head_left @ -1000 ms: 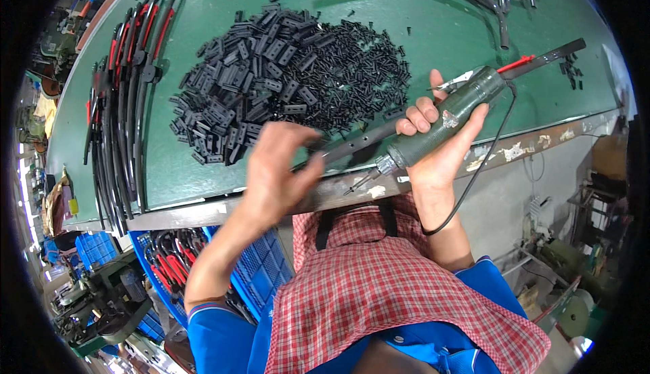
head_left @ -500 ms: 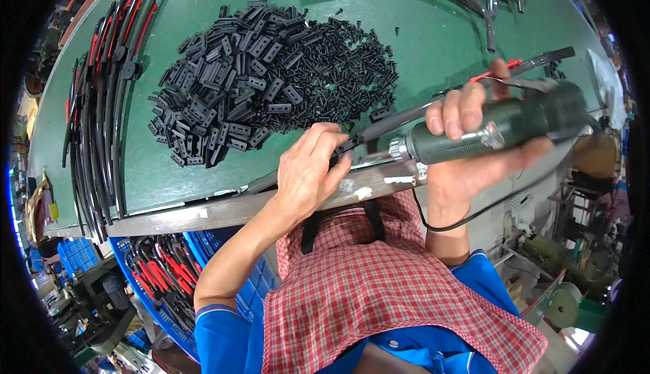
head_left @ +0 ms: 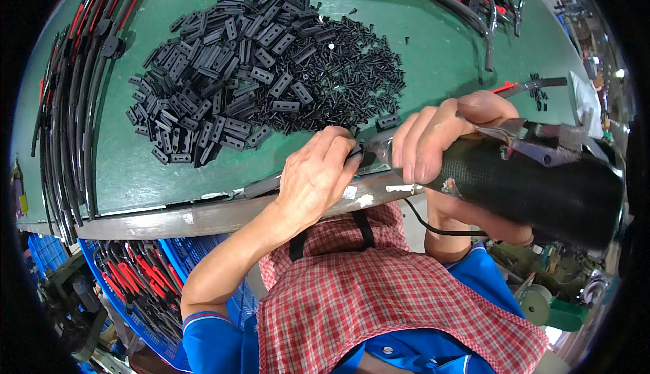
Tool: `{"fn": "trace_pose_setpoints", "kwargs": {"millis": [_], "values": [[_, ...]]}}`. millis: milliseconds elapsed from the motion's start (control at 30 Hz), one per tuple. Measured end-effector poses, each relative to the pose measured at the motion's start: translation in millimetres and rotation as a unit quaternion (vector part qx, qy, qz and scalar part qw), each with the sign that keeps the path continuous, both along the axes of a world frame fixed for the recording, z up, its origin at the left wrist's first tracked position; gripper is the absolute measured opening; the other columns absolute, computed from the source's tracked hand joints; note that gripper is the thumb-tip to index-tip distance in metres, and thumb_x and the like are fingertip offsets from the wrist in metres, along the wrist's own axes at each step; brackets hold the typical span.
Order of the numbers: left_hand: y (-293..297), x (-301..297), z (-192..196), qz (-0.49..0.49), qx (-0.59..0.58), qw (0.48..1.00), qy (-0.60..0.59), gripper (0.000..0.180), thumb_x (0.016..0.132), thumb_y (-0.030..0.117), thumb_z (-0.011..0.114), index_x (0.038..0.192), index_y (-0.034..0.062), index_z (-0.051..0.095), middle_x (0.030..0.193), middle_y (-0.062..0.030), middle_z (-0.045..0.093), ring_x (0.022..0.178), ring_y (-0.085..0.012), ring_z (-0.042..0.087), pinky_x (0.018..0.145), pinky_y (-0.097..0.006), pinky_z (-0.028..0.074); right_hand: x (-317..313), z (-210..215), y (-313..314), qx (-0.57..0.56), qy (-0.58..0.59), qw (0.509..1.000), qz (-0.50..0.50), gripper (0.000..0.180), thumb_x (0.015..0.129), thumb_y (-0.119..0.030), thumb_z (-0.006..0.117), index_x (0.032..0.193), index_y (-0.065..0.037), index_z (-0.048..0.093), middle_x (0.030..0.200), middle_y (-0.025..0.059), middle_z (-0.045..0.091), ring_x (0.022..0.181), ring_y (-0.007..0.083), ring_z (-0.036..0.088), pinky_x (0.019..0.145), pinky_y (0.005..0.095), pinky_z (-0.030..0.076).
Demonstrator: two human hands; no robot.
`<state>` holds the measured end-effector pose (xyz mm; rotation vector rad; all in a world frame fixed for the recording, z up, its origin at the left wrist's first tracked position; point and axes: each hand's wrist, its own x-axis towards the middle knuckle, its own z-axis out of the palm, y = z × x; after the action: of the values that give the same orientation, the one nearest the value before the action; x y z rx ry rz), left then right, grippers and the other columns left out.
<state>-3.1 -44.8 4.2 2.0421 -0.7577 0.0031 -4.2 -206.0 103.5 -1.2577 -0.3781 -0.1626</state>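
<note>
Along the near edge of the green table (head_left: 223, 188) lies a dark tube (head_left: 261, 185) with a red part near its far right end. My left hand (head_left: 315, 177) is closed round the tube, thumb and fingertips pinching at a small black piece on it. My right hand (head_left: 433, 137) grips a thick black electric screwdriver (head_left: 535, 188), held lengthwise from the right. The screwdriver's tip points at the spot by my left fingertips; the exact contact is hidden by my fingers. Just beyond my hands lie a heap of black two-holed blocks (head_left: 203, 96) and a heap of black screws (head_left: 365, 69).
Several black-and-red curved tubes (head_left: 81, 103) are stacked at the table's left, with more tubes (head_left: 467, 8) at the far right. A blue basket (head_left: 135, 313) of similar parts stands below the table's left edge. A black cord (head_left: 433, 230) hangs beside my right forearm.
The screwdriver has swung nearer and its front end has come closer to my left fingertips. My right hand's fingers now wrap over its front part. My left hand keeps its hold.
</note>
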Motion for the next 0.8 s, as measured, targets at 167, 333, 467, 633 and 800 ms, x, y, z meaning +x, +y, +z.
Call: {"fn": "trace_pose_setpoints", "kwargs": {"millis": [167, 333, 467, 633, 800], "values": [[0.9, 0.9, -2.2, -0.024, -0.004, 0.999, -0.028, 0.028, 0.075, 0.006, 0.068, 0.099, 0.0016, 0.056, 0.101, -0.0113, 0.058, 0.088, -0.0285, 0.06, 0.072, -0.037, 0.052, -6.3, -14.7, 1.0, -0.013, 0.081, 0.996, -0.04, 0.11, 0.063, -0.073, 0.069, 0.137, 0.001, 0.035, 0.069, 0.0058, 0.053, 0.059, 0.02, 0.053, 0.059, 0.0365, 0.045], [0.5, 0.7, 3.6, -0.014, -0.005, 1.0, -0.003, 0.028, 0.074, 0.006, 0.071, 0.099, 0.0028, 0.058, 0.102, -0.0109, 0.059, 0.087, -0.029, 0.062, 0.07, -0.036, 0.052, -1.6, -8.5, -19.3, 0.126, -0.064, 0.989, -0.054, 0.105, 0.069, -0.076, 0.061, 0.139, -0.002, 0.036, 0.069, 0.0027, 0.048, 0.057, 0.0158, 0.048, 0.054, 0.0341, 0.041], [-0.8, -0.1, 4.8, -0.003, 0.014, 1.0, -0.004, 0.029, 0.073, 0.006, 0.072, 0.099, 0.0034, 0.059, 0.101, -0.0112, 0.06, 0.085, -0.0284, 0.063, 0.067, -0.036, 0.052, 5.5, -29.2, -17.3, 0.182, -0.087, 0.965, -0.169, 0.107, 0.07, -0.083, 0.052, 0.138, -0.001, 0.037, 0.069, 0.0022, 0.046, 0.057, 0.015, 0.046, 0.054, 0.0339, 0.038], [-2.8, 1.2, 4.8, 0.0, 0.026, 0.999, -0.02, 0.028, 0.074, 0.009, 0.073, 0.098, 0.0033, 0.059, 0.1, -0.0112, 0.061, 0.084, -0.028, 0.063, 0.066, -0.035, 0.052, 16.9, -47.6, -9.3, 0.044, 0.01, 0.974, -0.223, 0.115, 0.063, -0.09, 0.046, 0.132, 0.001, 0.03, 0.069, 0.0045, 0.05, 0.057, 0.0174, 0.05, 0.054, 0.034, 0.044], [-4.5, -0.3, 3.7, 0.007, 0.018, 0.999, -0.03, 0.027, 0.075, 0.012, 0.073, 0.095, 0.0044, 0.057, 0.097, -0.0084, 0.059, 0.083, -0.0256, 0.062, 0.066, -0.034, 0.052, 19.3, -45.5, -9.2, 0.028, -0.001, 0.975, -0.22, 0.117, 0.063, -0.091, 0.044, 0.132, 0.002, 0.03, 0.069, 0.0047, 0.049, 0.057, 0.0177, 0.05, 0.054, 0.0346, 0.044]]}}
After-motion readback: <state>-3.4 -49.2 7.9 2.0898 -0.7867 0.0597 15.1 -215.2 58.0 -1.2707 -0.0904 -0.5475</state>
